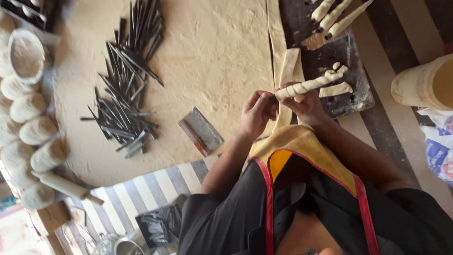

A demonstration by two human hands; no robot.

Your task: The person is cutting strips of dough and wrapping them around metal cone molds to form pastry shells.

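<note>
Both hands are up over the floured desk (212,52). The left hand (257,113) pinches the near end of a dough-wrapped stick (309,85), fingers closed tight on its tip. The right hand (306,106) cups the stick from below, fingers curled around the spiral of dough. A long dough strip (283,75) trails beneath the hands. On the dark tray (349,89), just beyond, lie more wrapped sticks (332,16). Left, a heap of bare metal rods (127,80); nearer, a scraper (200,131). Far left, dough balls (33,127) line up.
</note>
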